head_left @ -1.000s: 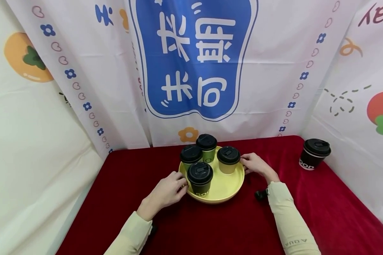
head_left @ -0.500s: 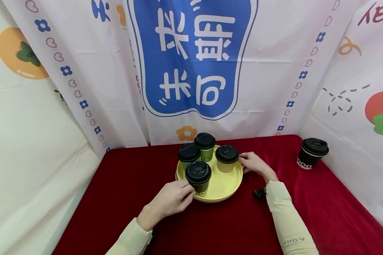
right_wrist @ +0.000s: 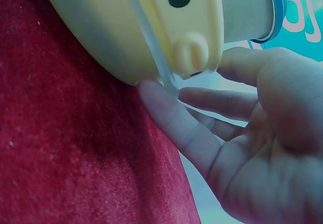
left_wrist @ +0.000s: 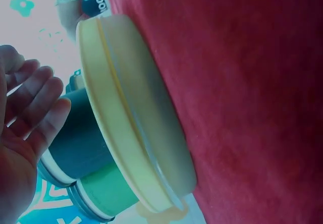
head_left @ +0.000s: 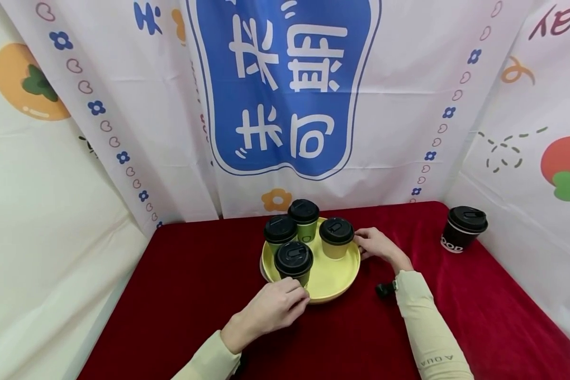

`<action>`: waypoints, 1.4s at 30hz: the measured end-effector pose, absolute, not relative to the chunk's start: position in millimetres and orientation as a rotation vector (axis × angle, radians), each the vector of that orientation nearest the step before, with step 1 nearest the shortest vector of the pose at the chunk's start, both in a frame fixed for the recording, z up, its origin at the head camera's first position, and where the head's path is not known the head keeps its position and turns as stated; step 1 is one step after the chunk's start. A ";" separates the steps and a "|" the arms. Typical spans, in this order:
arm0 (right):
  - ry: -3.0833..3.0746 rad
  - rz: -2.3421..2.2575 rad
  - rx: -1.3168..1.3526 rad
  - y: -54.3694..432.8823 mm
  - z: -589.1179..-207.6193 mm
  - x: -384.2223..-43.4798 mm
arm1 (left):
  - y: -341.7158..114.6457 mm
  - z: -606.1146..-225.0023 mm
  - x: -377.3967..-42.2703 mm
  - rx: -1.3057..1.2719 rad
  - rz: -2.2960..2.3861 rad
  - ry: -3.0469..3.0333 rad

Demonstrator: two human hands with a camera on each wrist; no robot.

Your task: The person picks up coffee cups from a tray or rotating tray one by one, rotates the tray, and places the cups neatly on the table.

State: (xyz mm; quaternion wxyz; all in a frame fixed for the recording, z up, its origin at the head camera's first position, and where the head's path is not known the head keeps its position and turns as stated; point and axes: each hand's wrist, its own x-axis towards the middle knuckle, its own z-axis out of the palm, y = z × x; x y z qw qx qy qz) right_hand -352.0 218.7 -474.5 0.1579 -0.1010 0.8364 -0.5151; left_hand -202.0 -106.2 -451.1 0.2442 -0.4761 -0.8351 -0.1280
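Note:
A round yellow tray [head_left: 332, 282] stands on the red cloth with several lidded paper cups on it. A dark cup [head_left: 294, 258] is at its front left, green cups [head_left: 306, 230] are behind that, and a tan cup [head_left: 335, 248] is to the right. My left hand [head_left: 277, 307] is at the tray's front left, in front of the dark cup. Its fingers [left_wrist: 43, 100] look relaxed and hold nothing. My right hand [head_left: 377, 245] grips the tray's right edge, thumb at the rim and a fingertip [right_wrist: 150, 89] against the pale lower part.
A black cup [head_left: 463, 229] with white lettering stands at the right of the red-covered table [head_left: 185, 295]. Printed white curtains [head_left: 399, 132] rise behind and at both sides. A small black device [head_left: 387, 289] is at the right wrist.
My left hand has let go of the tray's left rim and moved right and toward me, round to the front. The right hand stays at the right edge; the cups keep their places.

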 end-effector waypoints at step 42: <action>2.361 -1.492 -0.268 218.0 -475.8 -352.9 | -105.8 -459.9 -201.3 -1.159 0.047 -2.454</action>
